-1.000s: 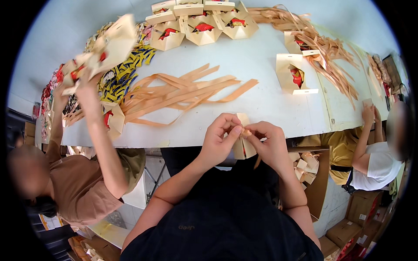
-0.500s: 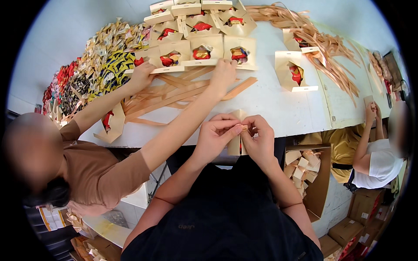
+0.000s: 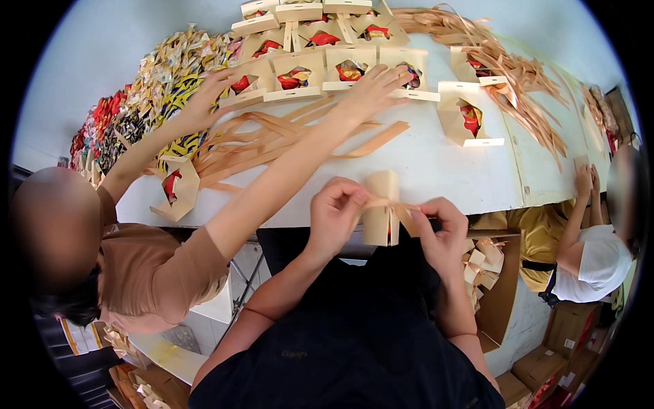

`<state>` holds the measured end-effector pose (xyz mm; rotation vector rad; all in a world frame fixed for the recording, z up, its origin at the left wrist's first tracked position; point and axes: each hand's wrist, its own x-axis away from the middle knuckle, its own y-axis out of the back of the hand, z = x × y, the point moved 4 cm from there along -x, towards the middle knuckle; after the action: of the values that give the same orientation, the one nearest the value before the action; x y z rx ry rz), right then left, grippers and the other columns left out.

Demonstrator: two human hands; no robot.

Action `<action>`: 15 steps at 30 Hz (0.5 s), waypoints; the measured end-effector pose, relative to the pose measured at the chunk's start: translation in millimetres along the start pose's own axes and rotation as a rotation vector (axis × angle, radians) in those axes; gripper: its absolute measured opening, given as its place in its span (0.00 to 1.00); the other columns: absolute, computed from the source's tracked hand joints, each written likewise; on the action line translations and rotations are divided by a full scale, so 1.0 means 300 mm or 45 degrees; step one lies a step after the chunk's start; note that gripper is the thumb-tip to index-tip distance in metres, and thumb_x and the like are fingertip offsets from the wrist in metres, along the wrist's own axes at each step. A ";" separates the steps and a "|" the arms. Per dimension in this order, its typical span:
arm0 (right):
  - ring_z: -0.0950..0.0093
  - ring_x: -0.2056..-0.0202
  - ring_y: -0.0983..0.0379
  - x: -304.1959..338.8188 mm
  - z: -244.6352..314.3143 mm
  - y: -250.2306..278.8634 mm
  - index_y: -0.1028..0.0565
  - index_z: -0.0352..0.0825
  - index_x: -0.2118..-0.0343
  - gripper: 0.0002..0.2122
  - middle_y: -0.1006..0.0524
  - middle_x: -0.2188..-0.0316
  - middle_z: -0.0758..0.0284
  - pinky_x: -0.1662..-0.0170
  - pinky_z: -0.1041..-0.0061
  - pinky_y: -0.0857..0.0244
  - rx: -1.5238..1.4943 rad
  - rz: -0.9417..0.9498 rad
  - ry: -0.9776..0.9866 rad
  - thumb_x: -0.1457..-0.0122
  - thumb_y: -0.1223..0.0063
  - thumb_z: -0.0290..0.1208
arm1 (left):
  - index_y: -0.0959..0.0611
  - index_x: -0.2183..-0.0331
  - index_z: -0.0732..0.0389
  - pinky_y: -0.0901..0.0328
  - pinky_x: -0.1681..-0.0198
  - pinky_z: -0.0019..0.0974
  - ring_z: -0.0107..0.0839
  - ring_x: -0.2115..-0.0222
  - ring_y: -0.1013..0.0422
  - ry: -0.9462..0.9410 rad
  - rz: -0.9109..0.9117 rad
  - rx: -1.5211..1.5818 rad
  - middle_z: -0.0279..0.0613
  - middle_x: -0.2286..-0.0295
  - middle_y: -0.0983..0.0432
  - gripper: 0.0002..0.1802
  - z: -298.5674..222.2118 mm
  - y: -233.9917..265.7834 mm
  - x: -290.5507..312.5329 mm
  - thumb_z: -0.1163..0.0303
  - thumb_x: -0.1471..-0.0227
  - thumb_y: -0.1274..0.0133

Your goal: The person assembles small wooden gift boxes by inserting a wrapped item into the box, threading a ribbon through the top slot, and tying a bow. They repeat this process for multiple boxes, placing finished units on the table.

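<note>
Between my two hands is a small cream cardboard candy box (image 3: 381, 223), folded closed, at the table's near edge. A peach ribbon (image 3: 402, 206) runs across its upper part, crossed at the middle. My left hand (image 3: 335, 213) pinches one ribbon end at the box's left side. On the other side, my right hand (image 3: 444, 230) pinches the other end, which is stretched out to the right. A little red shows through the slit in the box's lower front.
A co-worker at left reaches over the table (image 3: 470, 177) toward a row of open candy boxes (image 3: 294, 77). Loose ribbons (image 3: 272, 140) lie below them, wrapped candies (image 3: 180, 68) are heaped at far left. A carton (image 3: 503, 293) of finished boxes stands at my right; another person sits beyond.
My hands have moved apart, drawing the ribbon ends out to either side of the box. The co-worker's right hand has shifted right along the row, and the row has moved right.
</note>
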<state>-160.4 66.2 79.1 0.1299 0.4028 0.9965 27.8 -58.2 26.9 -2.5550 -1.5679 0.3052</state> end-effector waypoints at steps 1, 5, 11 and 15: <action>0.78 0.70 0.23 0.014 0.001 0.031 0.20 0.26 0.68 0.03 0.20 0.73 0.65 0.63 0.78 0.29 0.024 0.015 -0.025 0.38 0.37 0.18 | 0.13 0.59 0.68 0.27 0.58 0.32 0.26 0.62 0.22 -0.052 0.063 -0.064 0.40 0.61 0.18 0.05 -0.018 -0.023 0.007 0.76 0.34 0.37; 0.77 0.66 0.31 0.111 -0.021 0.274 0.23 0.30 0.67 0.03 0.26 0.70 0.67 0.60 0.77 0.36 -0.279 -0.125 -0.070 0.42 0.42 0.17 | 0.13 0.59 0.67 0.27 0.60 0.33 0.30 0.64 0.21 -0.270 0.083 -0.454 0.43 0.61 0.19 0.07 -0.079 -0.030 -0.023 0.74 0.37 0.34; 0.75 0.60 0.38 0.225 0.132 0.616 0.28 0.31 0.56 0.22 0.33 0.58 0.66 0.55 0.76 0.44 0.048 -0.551 0.290 0.42 0.33 0.43 | 0.11 0.56 0.62 0.32 0.49 0.49 0.47 0.55 0.24 -0.532 -0.070 -1.279 0.46 0.60 0.18 0.18 -0.119 -0.016 -0.198 0.67 0.49 0.27; 0.80 0.63 0.38 0.210 0.059 0.542 0.27 0.32 0.58 0.14 0.31 0.62 0.69 0.59 0.80 0.43 -0.114 -0.490 0.113 0.34 0.35 0.36 | 0.10 0.60 0.62 0.35 0.49 0.49 0.46 0.56 0.25 -0.471 -0.063 -1.485 0.42 0.62 0.18 0.14 -0.058 -0.012 -0.283 0.67 0.47 0.28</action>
<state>-251.9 208.4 125.2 -0.0721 0.4437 0.6405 -8.6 -132.2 53.5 -3.3705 -2.4669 -0.2711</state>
